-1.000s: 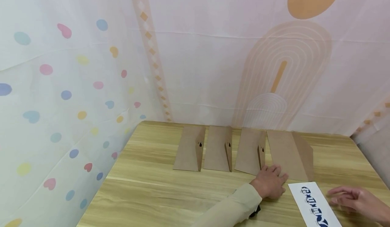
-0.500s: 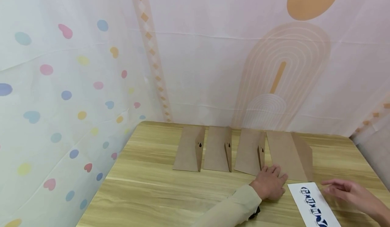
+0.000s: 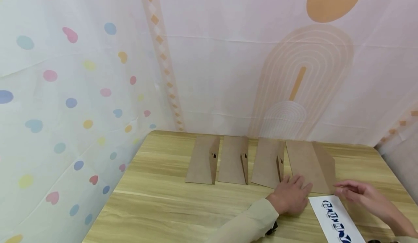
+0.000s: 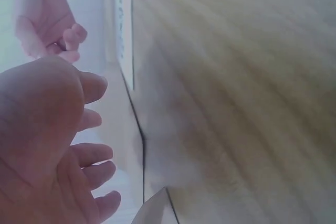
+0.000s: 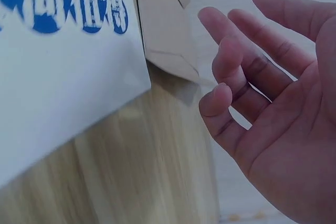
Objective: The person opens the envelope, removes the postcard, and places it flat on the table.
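My left hand (image 3: pixel 290 196) rests with spread fingers at the near edge of the rightmost brown kraft-paper envelope (image 3: pixel 303 163), whose flap (image 3: pixel 324 163) lies open to the right. A white card (image 3: pixel 336 217) with blue lettering lies just in front of that envelope. Close to the envelope's near right corner is my right hand (image 3: pixel 362 196), its fingers loosely bent. In the right wrist view nothing is held in the right hand (image 5: pixel 283 82), and the card (image 5: pixel 79 87) lies beside it. The left wrist view has the left hand (image 4: pixel 47 135) in the foreground.
Three more kraft envelopes stand in a row to the left: the far one (image 3: pixel 202 159), the middle one (image 3: pixel 232 159) and one (image 3: pixel 266 159) beside the open envelope. Their flaps are partly raised. Behind the wooden table (image 3: pixel 156 199) hangs a patterned cloth (image 3: pixel 212 72).
My right hand has moved left and forward, from beside the white card to the open envelope's near right corner. The left hand has barely shifted; the envelopes and card look unmoved.
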Demonstrator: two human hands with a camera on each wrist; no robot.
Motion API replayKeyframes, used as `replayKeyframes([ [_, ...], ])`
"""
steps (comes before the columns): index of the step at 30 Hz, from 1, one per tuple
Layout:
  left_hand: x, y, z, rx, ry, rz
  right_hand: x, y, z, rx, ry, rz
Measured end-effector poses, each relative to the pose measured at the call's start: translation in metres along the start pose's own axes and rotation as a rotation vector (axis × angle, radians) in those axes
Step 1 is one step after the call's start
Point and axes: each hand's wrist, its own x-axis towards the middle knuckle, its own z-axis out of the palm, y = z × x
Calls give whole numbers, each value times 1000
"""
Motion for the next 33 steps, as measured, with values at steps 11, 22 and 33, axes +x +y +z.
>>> replayKeyframes([
  [11,-8,-18,-11,-80,77,13,14,-11,13,-79,126,81],
  [22,-18,-43,-11,-85,211,14,36,-27,25,-56,205,86],
  [33,-29,-67,-1,-142,216,-39,62,-34,43,-2,248,65],
])
